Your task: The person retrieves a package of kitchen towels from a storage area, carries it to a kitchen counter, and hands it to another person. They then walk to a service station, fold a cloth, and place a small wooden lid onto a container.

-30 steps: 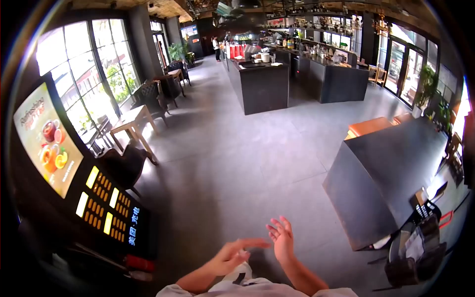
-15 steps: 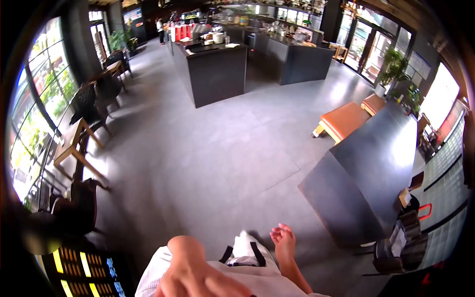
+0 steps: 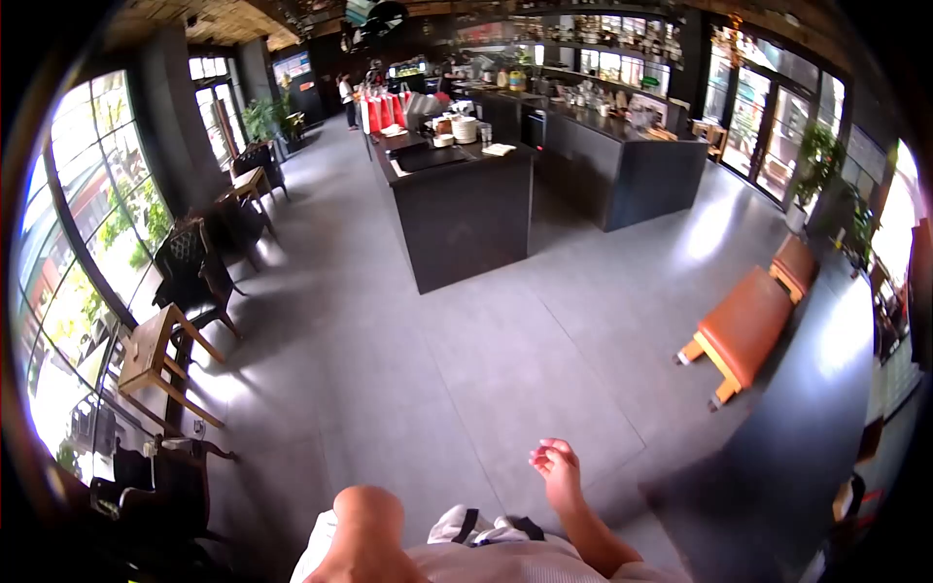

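Note:
My right hand (image 3: 557, 473) is raised in front of my body at the bottom middle, over the grey floor. Its fingers are loosely curled, slightly apart, with no object visible in them. It touches nothing. To its left, my left hand (image 3: 364, 544) is held close against my light-coloured top (image 3: 505, 562). Only its wrist and back show; the fingers are cut off by the lower edge, so whatever they hold is hidden. Between the hands, white shoes or trouser parts (image 3: 476, 523) with dark straps show below me.
Ahead stands a dark counter (image 3: 471, 228) bearing plates and red bags (image 3: 379, 109). A second dark counter (image 3: 656, 180) is right of it. Wooden tables (image 3: 151, 345) and dark chairs (image 3: 190, 277) line the left windows. An orange bench (image 3: 746, 321) and a long dark table (image 3: 777, 457) stand right.
The view has moved forward and tilted up: the counters look nearer and lower. The dark table has slid towards the lower right, and the lit menu board at lower left has nearly left view.

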`<action>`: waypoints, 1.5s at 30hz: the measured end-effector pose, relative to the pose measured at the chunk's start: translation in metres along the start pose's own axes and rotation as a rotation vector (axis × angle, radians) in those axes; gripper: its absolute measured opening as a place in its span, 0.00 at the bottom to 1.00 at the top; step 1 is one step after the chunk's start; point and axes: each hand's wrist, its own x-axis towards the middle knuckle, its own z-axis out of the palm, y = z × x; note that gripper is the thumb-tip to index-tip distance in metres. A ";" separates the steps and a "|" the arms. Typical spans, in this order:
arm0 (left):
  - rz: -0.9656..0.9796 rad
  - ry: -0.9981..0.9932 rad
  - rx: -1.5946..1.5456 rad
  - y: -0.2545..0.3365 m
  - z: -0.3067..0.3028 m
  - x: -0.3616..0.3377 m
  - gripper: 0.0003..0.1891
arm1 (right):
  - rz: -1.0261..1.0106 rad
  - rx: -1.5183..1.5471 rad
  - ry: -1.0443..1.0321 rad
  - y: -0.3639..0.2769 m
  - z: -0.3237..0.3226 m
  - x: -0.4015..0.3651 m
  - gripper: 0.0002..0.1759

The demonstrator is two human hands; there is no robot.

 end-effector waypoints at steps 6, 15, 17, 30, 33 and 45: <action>-0.016 -0.060 -0.070 -0.038 -0.179 -0.080 0.20 | 0.049 -0.191 -0.344 -0.010 0.080 0.185 0.08; -1.647 -0.277 0.919 -0.161 -0.450 -0.286 0.30 | 0.124 -0.273 -0.169 -0.032 0.109 0.418 0.10; -1.903 -0.646 0.822 -0.193 -0.513 -0.305 0.34 | 0.027 -0.327 -0.111 -0.049 0.116 0.456 0.12; -1.716 -0.264 0.901 -0.340 -0.851 -0.378 0.30 | 0.089 -0.131 -0.097 -0.090 0.109 0.862 0.11; -1.870 -0.005 0.824 -0.340 -0.926 -0.341 0.28 | 0.056 -0.406 -0.106 -0.162 0.180 0.963 0.09; -1.753 0.250 1.144 -0.417 -1.199 -0.471 0.21 | -0.238 -1.116 -0.510 -0.185 0.319 1.246 0.14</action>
